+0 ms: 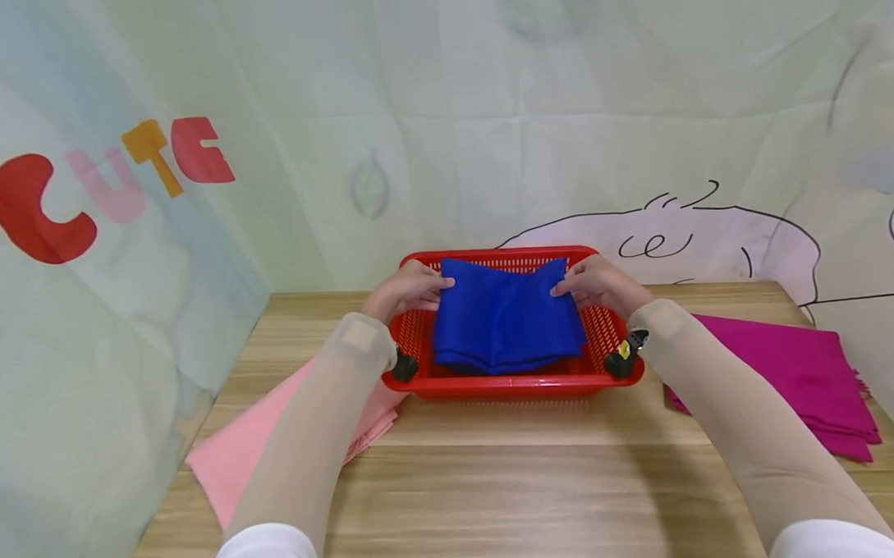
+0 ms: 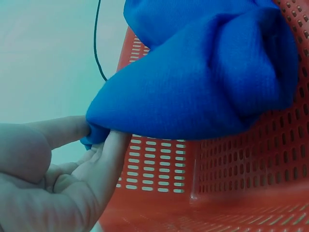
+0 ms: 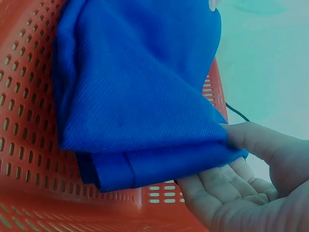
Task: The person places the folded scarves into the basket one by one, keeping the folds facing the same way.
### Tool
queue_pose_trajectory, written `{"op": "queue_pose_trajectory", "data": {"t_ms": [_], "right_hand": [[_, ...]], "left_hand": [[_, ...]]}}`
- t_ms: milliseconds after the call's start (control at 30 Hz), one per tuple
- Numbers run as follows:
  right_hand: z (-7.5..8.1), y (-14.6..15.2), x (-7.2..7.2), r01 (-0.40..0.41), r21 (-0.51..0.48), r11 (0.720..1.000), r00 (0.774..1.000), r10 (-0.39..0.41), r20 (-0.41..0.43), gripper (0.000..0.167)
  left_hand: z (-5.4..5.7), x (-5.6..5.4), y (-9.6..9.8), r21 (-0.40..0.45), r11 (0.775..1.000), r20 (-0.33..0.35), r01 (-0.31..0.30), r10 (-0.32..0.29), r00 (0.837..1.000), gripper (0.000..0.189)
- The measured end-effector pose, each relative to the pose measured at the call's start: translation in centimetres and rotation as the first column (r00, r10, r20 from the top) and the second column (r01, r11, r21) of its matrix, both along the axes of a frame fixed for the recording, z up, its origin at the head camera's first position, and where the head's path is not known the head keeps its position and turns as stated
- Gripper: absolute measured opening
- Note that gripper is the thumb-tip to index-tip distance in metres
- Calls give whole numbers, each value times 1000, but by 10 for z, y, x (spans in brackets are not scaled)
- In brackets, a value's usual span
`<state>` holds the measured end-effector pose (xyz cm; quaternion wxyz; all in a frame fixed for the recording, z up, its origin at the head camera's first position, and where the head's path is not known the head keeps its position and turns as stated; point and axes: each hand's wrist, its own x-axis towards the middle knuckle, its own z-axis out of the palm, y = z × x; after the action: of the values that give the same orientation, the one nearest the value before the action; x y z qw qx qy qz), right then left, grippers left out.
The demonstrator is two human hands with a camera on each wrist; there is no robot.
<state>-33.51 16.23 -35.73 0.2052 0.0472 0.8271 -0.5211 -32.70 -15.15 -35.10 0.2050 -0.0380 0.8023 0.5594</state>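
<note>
A folded blue cloth (image 1: 503,318) hangs by its two upper corners over the red perforated basket (image 1: 517,383), its lower part down inside. My left hand (image 1: 414,287) pinches the cloth's left corner between thumb and fingers; in the left wrist view that hand (image 2: 67,179) grips the blue fabric (image 2: 183,92) beside the basket wall. At the right corner, my right hand (image 1: 598,283) does the same. The right wrist view has the thumb of this hand (image 3: 246,179) above the layered cloth (image 3: 140,106) and the fingers below. Whether the cloth touches the basket floor, I cannot tell.
A pink cloth (image 1: 256,437) lies on the wooden table (image 1: 499,499) at the left, partly behind my left forearm. On the right is a folded magenta cloth (image 1: 798,373), partly covered by my right forearm. A printed fabric backdrop (image 1: 441,123) rises behind the table.
</note>
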Motion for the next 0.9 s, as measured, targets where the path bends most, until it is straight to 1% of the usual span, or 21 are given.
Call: {"op": "queue_pose_trajectory", "data": {"t_ms": [67,100,233,367,467,667,767,900], "right_hand": [[-1,-1,0,1,7,1000,1000,-1,8,26],[-1,-1,-1,0,9,1000,1000,0,11,26],[-3,-2,-1,-3,19,1000,1000,2,24,26],[-3,-3,0,-11,29,1000,1000,10,22,24],[-4,-3,0,-21,40,999,1000,20,19,23],[-3,-4,-1,-41,55,998,999,40,23,27],[-3,-5,-1,-49,64,997,999,47,25,28],[-3,-6,0,-55,83,995,998,54,20,27]], "left_hand": [[0,0,1,-10,1000,0,1,-1,1000,19],[0,0,1,-16,1000,0,1,-1,1000,19],[-1,0,3,-38,999,7,3,-2,1000,34],[-1,0,5,-64,998,8,4,-4,1000,38],[1,1,6,-93,996,4,11,-10,1000,36],[4,5,9,-149,989,3,8,-8,1000,30],[2,4,9,-163,987,-6,9,-10,1000,29],[-1,3,8,-181,983,-24,18,-23,999,32]]}}
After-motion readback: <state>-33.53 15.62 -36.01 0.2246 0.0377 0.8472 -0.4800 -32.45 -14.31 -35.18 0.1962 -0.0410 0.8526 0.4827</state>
